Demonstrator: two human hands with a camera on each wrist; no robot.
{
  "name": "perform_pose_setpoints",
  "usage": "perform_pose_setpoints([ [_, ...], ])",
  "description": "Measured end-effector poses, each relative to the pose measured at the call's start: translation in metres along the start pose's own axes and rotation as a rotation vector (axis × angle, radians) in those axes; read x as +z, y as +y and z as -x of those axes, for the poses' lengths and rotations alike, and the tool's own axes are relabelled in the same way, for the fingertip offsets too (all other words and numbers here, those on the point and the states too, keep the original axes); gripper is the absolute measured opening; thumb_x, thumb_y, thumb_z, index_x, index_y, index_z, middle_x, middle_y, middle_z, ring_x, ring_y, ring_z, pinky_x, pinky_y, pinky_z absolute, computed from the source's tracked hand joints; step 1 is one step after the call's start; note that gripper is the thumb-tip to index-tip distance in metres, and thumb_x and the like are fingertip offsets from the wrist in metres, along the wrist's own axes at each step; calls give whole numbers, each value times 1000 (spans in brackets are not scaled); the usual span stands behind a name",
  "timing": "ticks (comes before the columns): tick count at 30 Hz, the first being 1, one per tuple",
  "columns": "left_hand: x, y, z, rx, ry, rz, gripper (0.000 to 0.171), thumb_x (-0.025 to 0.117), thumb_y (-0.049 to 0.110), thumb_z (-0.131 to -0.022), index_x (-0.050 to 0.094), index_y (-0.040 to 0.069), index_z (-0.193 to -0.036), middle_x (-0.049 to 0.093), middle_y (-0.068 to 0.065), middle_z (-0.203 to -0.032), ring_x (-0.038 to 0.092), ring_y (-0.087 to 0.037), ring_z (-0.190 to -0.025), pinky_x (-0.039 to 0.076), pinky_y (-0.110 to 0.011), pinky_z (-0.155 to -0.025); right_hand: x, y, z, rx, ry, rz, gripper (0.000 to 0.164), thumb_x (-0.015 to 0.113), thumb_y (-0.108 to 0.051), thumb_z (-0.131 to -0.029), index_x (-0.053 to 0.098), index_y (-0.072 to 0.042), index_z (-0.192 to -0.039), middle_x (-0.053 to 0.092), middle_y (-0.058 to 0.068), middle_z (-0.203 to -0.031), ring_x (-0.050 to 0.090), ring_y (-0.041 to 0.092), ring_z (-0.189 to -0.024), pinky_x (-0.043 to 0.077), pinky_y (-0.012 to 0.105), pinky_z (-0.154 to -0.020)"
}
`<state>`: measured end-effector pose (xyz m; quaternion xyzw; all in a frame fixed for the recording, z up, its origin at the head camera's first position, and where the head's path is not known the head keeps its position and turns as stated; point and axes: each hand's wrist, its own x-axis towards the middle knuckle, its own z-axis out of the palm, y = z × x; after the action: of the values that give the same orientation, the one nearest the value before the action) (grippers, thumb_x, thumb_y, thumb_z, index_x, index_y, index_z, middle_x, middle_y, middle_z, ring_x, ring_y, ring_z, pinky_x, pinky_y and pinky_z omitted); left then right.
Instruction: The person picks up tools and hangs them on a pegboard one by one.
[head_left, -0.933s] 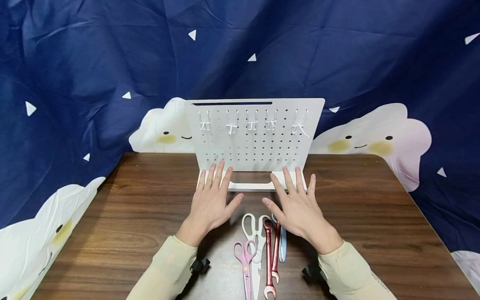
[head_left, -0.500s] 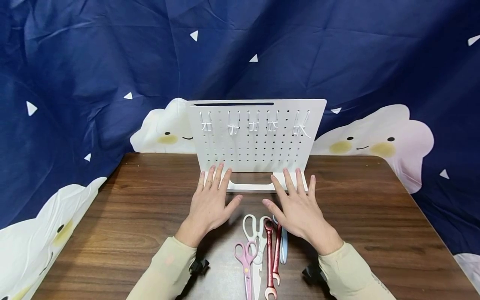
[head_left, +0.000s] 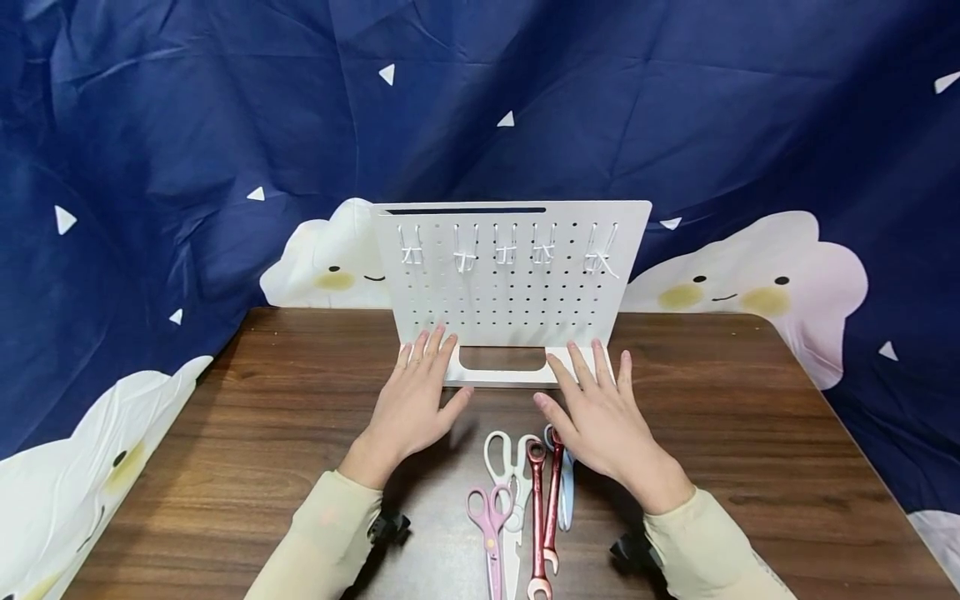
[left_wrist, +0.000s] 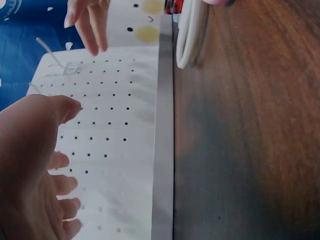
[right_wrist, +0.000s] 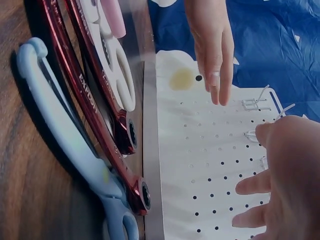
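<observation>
In the head view my left hand [head_left: 408, 408] and right hand [head_left: 607, 429] are spread palm down, fingers straight, holding nothing. Their fingertips overlap the two sides of the base of a white pegboard [head_left: 510, 292] that stands upright. White wire hooks [head_left: 506, 250] line its upper rows. Between my forearms lie pink-handled scissors [head_left: 491, 525], white-handled scissors [head_left: 513, 475], two red ratchet wrenches [head_left: 537, 517] and a light blue looped-handle tool [head_left: 567, 492]. The right wrist view shows the blue tool [right_wrist: 65, 120] beside both wrenches, partly hidden under my hand in the head view.
A brown wood-grain table [head_left: 262, 433] carries everything. Behind it hangs a dark blue cloth [head_left: 480, 100] with white clouds and triangles. The pegboard's base has a cut-out [head_left: 502, 358] in its middle. A black wrist strap mount [head_left: 390, 527] sits under the left sleeve.
My left hand has shifted a little to the left and my right hand slightly right, so the gap between them is wider. The tools and pegboard stay in place.
</observation>
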<state>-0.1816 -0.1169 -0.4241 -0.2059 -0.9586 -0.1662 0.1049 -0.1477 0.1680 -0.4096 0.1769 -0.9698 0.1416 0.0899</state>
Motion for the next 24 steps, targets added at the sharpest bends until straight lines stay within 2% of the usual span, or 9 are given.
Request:
perform_pose_setpoints([
  [4,-3,-5,-1,-1,58,97,72,62,37,-105,40,2,-164,42,-18,-171,37,-41,-160,27,-57,-134,-2,3,1,-14,30,-50,55,54,-38,-112,55,-4,-155,51,26,-162,34,57,-156,9,79,-128],
  [8,-8,-10,-1,-36,112,140,64,63,34,-104,49,7,-160,55,-14,-162,56,-39,-147,46,-57,-121,-4,5,2,1,52,-105,47,60,-31,-109,62,-1,-146,64,22,-150,52,51,-147,24,70,-130],
  [12,-16,-15,-2,-80,144,174,53,64,34,-104,59,13,-153,71,-13,-144,72,-38,-125,58,-59,-101,-7,7,4,42,76,-157,41,63,-30,-108,68,-4,-139,73,18,-137,66,42,-133,48,64,-115],
  [16,-22,-21,-7,-111,176,240,40,63,31,-105,69,11,-139,79,-11,-128,75,-36,-119,58,-57,-98,-7,12,7,69,126,-207,29,68,-27,-105,76,-9,-125,81,8,-114,77,30,-106,59,56,-92],
  [18,-24,-24,-10,-136,192,284,36,63,29,-104,73,9,-133,81,-9,-122,76,-35,-117,57,-56,-99,-7,14,9,76,143,-232,20,70,-24,-104,78,-11,-116,80,1,-98,75,20,-88,59,48,-81],
  [20,-24,-29,-15,-161,209,318,33,63,27,-104,75,7,-128,82,-10,-116,77,-34,-113,57,-55,-99,-7,16,11,82,138,-262,13,72,-22,-103,79,-12,-107,76,-5,-85,66,10,-74,55,38,-72],
  [24,-22,-40,-24,-188,252,378,29,66,22,-103,78,3,-120,81,-13,-109,75,-34,-103,57,-51,-96,-7,17,18,109,110,-320,8,74,-19,-101,78,-16,-96,68,-10,-75,53,1,-65,47,27,-65],
])
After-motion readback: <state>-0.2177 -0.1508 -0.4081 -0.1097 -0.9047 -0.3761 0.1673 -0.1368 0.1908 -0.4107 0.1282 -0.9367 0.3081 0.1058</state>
